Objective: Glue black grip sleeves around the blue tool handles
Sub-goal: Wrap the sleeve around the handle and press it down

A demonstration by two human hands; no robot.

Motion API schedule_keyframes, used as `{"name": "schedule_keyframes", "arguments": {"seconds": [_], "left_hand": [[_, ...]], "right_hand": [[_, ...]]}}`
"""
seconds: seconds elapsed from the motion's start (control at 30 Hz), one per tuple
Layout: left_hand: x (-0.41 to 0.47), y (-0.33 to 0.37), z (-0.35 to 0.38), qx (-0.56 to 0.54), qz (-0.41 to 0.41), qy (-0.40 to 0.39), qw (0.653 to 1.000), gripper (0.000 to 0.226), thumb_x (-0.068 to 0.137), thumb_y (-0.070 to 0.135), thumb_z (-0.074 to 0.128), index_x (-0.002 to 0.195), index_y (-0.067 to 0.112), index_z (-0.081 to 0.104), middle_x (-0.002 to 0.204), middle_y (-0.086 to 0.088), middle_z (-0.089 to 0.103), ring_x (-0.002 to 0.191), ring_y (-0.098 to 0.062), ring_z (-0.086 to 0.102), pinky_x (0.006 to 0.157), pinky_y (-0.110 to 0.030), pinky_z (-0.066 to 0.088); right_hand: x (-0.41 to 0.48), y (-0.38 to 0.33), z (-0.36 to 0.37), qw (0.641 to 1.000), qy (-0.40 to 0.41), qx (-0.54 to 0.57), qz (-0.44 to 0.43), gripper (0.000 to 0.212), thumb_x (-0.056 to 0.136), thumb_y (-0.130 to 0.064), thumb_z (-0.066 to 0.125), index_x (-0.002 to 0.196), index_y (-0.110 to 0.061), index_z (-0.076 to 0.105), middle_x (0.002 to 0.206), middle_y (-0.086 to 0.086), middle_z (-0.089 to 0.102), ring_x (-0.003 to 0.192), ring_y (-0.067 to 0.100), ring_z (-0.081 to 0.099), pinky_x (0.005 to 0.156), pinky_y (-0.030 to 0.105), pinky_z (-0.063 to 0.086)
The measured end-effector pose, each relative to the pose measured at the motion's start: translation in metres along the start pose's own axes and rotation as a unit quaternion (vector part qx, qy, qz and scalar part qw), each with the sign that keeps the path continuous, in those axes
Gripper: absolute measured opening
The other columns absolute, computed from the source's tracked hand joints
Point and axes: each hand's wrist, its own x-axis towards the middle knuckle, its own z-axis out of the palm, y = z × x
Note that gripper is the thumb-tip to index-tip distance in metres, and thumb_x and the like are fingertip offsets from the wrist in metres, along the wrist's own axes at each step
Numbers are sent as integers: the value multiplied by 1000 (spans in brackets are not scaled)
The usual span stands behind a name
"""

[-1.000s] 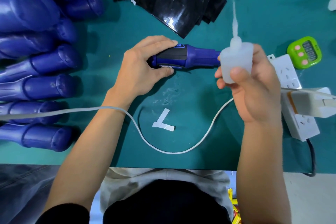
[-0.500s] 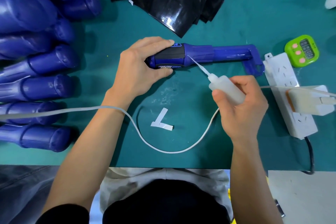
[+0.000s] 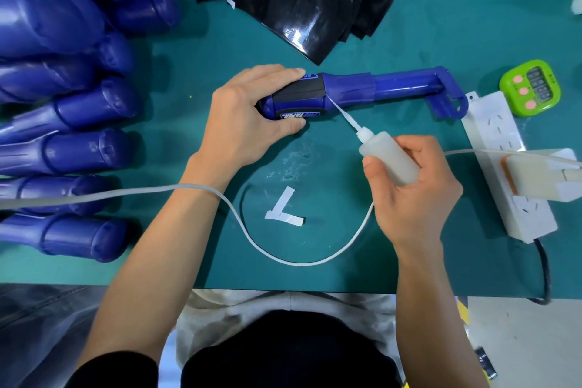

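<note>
The sleeved end of the tool, lying on the mat, is clasped by the left hand. The glue bottle is gripped by the right hand, nozzle touching the sleeve edge. The label is partly hidden; "TAPER" can be read.

- Blue tool handles piled at left: approx 9 counted, exact no. can't be told (overlap, cut off at edge)
- Blue tool on mat: 1
- Glue bottle: 1
- Black sleeve stack: 1, qty inside not countable
- White paper strips on mat: 2
- Power strip: 1
- Green timer: 1, w/ 3 pink btns
- Hands seen: 2
</note>
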Motion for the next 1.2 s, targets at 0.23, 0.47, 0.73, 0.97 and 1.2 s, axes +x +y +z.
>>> {"name": "schedule_keyframes", "arguments": {"seconds": [0.23, 0.47, 0.73, 0.97, 1.2], "left_hand": [[0, -1, 1, -3, -3, 0, 1000, 65, 68, 23, 95, 129, 22, 74, 120, 24, 62, 109, -9, 63, 102, -19, 45], [0, -2, 1, -6, -8, -1, 1000, 65, 68, 23, 95, 130, 23, 74, 120, 25, 63, 111, -8, 64, 103, -22, 47], [1, -3, 3, -5, -9, -1, 1000, 65, 68, 23, 95, 130, 23, 74, 120, 19, 65, 111, -9, 64, 103, -24, 48], [1, -2, 2, -2, -12, -2, 1000, 65, 68, 23, 95, 130, 23, 74, 120, 17, 66, 110, -7, 63, 102, -17, 44], [1, 0, 1, -5, -16, -4, 1000, 65, 68, 22, 95, 130, 23, 74, 120, 18, 65, 109, -7, 63, 101, -18, 45]], "right_hand": [[-2, 1, 1, 1000, -8, 9, 9, 27, 85, -31, 82, 104, -27, 63, 92, -38, 62, 79, -3, 59, 69, 6, 42], [-2, 6, 0, 999, -15, 27, 8, 27, 86, -27, 83, 104, -23, 64, 92, -37, 62, 79, -6, 59, 70, 6, 41], [-1, 9, 0, 999, -19, 36, 8, 26, 87, -29, 83, 104, -26, 63, 92, -36, 63, 79, -4, 60, 70, 8, 42], [0, 8, -1, 999, -25, 37, 5, 27, 87, -30, 82, 105, -30, 62, 93, -36, 63, 80, -3, 61, 70, 8, 43], [-1, 9, -1, 999, -22, 43, 8, 26, 88, -31, 82, 105, -22, 65, 91, -31, 64, 79, -2, 60, 70, 10, 43]]}}
